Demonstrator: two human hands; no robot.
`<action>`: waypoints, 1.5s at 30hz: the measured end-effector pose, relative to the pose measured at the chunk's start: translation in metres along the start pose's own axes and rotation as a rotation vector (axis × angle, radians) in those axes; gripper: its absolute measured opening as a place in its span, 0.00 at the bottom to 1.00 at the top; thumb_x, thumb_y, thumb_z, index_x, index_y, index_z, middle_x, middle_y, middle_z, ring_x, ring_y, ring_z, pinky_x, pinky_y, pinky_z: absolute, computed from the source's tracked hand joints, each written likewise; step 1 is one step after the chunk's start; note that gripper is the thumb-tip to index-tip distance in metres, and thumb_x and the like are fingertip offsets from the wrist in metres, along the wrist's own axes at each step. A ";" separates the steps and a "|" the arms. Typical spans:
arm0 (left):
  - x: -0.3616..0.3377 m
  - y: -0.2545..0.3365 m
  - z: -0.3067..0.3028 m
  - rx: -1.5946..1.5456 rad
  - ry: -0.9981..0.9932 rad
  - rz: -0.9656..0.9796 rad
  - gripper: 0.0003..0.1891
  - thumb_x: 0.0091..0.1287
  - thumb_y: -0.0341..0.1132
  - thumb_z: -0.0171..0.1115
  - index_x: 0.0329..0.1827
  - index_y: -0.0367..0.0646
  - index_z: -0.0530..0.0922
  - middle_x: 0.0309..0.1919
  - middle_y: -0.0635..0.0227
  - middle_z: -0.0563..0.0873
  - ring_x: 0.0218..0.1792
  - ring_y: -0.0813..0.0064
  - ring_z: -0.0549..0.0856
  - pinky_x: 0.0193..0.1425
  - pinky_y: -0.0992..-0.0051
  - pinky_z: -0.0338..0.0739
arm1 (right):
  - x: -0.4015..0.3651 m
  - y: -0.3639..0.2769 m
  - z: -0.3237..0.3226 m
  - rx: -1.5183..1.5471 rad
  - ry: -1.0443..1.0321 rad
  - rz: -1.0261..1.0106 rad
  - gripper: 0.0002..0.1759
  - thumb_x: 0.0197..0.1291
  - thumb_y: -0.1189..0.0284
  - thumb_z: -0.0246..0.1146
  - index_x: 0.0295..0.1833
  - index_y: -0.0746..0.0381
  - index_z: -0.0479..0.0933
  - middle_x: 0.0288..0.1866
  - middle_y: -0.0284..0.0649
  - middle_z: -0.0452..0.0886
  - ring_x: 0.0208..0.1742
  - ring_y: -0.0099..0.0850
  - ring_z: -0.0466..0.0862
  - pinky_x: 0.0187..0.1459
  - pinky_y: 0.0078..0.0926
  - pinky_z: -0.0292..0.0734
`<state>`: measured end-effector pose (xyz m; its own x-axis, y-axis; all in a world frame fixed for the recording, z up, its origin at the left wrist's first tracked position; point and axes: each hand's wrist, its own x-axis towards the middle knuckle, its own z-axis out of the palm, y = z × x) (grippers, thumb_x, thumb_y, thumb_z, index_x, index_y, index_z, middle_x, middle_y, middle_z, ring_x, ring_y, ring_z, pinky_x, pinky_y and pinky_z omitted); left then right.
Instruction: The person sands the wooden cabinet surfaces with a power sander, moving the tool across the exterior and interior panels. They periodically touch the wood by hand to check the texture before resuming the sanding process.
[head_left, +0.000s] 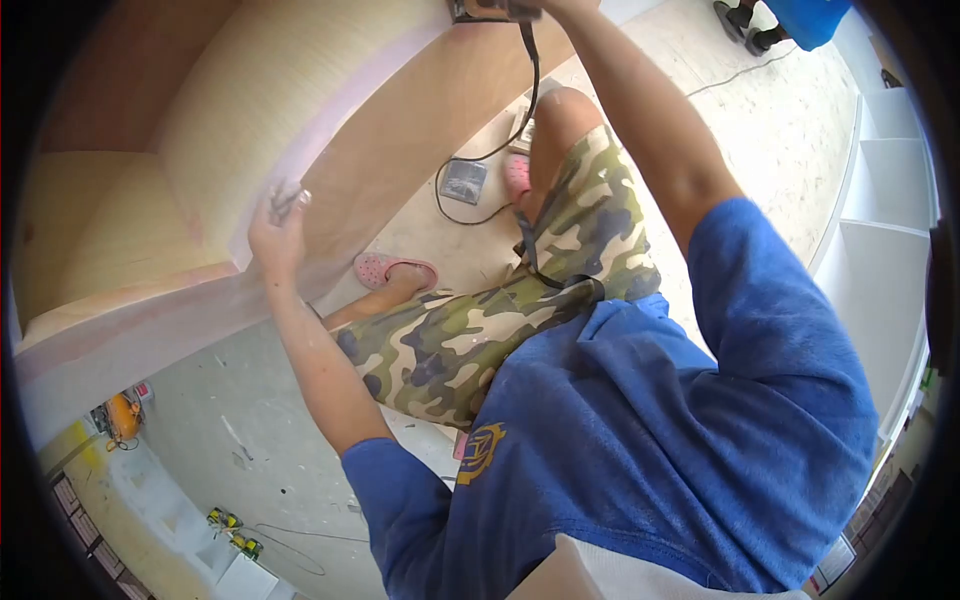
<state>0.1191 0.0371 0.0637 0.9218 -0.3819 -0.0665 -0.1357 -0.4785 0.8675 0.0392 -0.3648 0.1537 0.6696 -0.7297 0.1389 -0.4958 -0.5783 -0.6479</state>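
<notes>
Dusty pale floor (740,130) borders a large curved light-wood cabinet (270,90) ahead; if tilted, the dark corded power tool (480,10) at its edge could gouge it, and the looping black cord (536,75) could snag. Pinkish-white smears (335,125) line that edge. The right hand's (550,5) fingers close round the tool; the left hand's (278,230) curl there, hold unclear.
</notes>
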 end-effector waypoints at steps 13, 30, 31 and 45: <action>0.142 -0.006 0.084 0.972 0.346 0.040 0.34 0.66 0.56 0.60 0.67 0.41 0.73 0.63 0.45 0.74 0.66 0.49 0.71 0.72 0.56 0.62 | -0.117 0.113 0.190 0.765 0.221 0.116 0.58 0.38 0.65 0.81 0.70 0.61 0.48 0.55 0.52 0.72 0.54 0.43 0.78 0.57 0.39 0.75; 0.146 -0.021 0.068 0.916 0.333 0.234 0.30 0.68 0.52 0.60 0.62 0.33 0.76 0.61 0.43 0.77 0.66 0.49 0.71 0.72 0.57 0.63 | -0.112 0.101 0.172 0.800 0.301 0.314 0.50 0.37 0.68 0.78 0.65 0.64 0.57 0.53 0.53 0.72 0.51 0.47 0.77 0.53 0.43 0.75; 0.156 -0.030 0.067 0.949 0.338 0.276 0.30 0.68 0.51 0.59 0.62 0.32 0.76 0.60 0.43 0.77 0.66 0.49 0.71 0.72 0.57 0.63 | -0.102 0.100 0.164 0.753 0.351 0.228 0.49 0.36 0.68 0.78 0.64 0.65 0.59 0.52 0.53 0.73 0.51 0.48 0.77 0.52 0.43 0.75; 0.154 -0.003 0.084 0.943 0.337 0.232 0.29 0.70 0.50 0.57 0.61 0.30 0.76 0.60 0.43 0.77 0.65 0.49 0.73 0.71 0.58 0.65 | -0.106 0.105 0.188 0.951 0.349 0.358 0.46 0.37 0.71 0.76 0.64 0.63 0.61 0.52 0.52 0.70 0.53 0.50 0.76 0.53 0.43 0.75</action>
<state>0.2312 -0.0865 0.0096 0.8709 -0.3717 0.3214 -0.4194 -0.9031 0.0920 0.0204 -0.2796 -0.0701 0.3014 -0.9512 -0.0660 0.1033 0.1014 -0.9895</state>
